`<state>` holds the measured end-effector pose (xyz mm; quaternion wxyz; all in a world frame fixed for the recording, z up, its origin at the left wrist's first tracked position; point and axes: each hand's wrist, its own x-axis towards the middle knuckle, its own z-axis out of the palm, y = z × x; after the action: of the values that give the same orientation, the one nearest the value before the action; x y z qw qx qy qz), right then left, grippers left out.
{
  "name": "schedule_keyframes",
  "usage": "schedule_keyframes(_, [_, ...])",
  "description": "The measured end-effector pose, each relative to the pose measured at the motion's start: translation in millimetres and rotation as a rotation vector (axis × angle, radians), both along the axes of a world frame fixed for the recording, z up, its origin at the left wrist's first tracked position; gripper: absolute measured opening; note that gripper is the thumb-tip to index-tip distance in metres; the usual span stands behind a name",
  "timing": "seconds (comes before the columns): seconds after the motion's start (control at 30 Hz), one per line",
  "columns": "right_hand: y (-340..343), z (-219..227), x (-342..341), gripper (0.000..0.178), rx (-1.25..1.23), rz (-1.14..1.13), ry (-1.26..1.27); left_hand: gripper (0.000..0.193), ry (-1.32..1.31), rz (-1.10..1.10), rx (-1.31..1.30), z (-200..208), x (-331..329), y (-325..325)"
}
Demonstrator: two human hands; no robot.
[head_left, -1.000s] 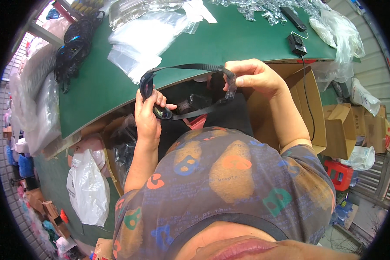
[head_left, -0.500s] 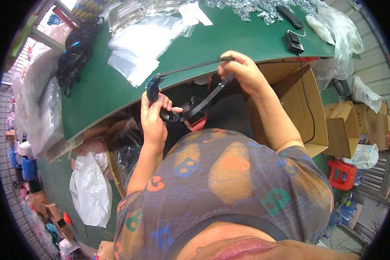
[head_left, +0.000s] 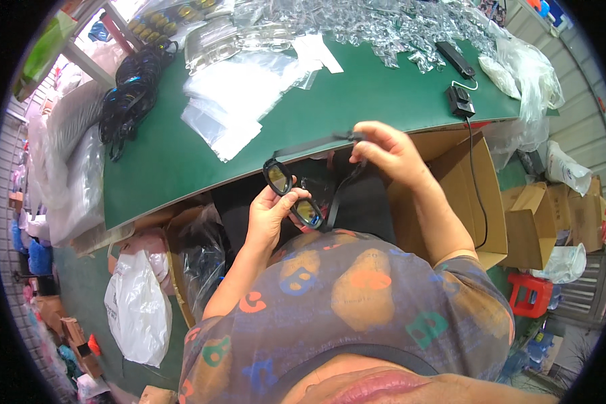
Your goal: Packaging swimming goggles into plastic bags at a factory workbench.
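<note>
Swim goggles (head_left: 278, 176) with a black frame and yellowish mirrored lenses hang over my lap, just off the table's front edge. My left hand (head_left: 276, 210) grips them near the middle, thumb across the nose bridge between the two lenses. From the outer lens a black strap (head_left: 308, 144) runs up to my right hand (head_left: 386, 149), which pinches it at a buckle. The strap's other side loops down from those fingers to the lower lens. My right fingertips partly cover the buckle.
The green table (head_left: 363, 94) bears clear plastic bags (head_left: 223, 101), several clear plastic pieces (head_left: 404, 34), a pile of black goggles (head_left: 131, 91) and a small black device (head_left: 460, 101) with a cable. An open cardboard box (head_left: 461, 195) stands at right under the edge.
The goggles have turned so both lenses face up into view. Both hands sit lower in the picture, and the table shows more of its far side.
</note>
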<state>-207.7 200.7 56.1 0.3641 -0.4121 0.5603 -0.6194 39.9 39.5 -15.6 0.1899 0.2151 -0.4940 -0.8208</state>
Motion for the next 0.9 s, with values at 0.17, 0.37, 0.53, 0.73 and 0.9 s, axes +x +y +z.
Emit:
schedule_keyframes(0.17, [-32.3,12.6,20.8,0.038,0.309,0.265,0.779,0.031,0.099,-0.103,0.288,5.9,-0.7,-2.1])
schedule_keyframes(0.37, [-150.6,30.6,-54.5,0.021,-0.015,-0.082,1.163,0.030,0.068,-0.116,0.181,3.1,0.8,-9.7])
schedule_keyframes(0.53, [-285.9,26.7,-123.3,0.024,0.069,-0.227,1.418,0.030,0.009,-0.139,0.109,0.7,3.2,-14.0])
schedule_keyframes(0.73, [-355.0,8.1,-146.8,0.028,0.415,-0.111,1.607,0.030,-0.022,-0.100,0.232,1.5,11.0,-21.0])
schedule_keyframes(0.9, [-356.0,8.6,-152.1,0.029,0.476,-0.044,1.640,0.030,-0.003,-0.055,0.161,-4.7,13.9,-32.0])
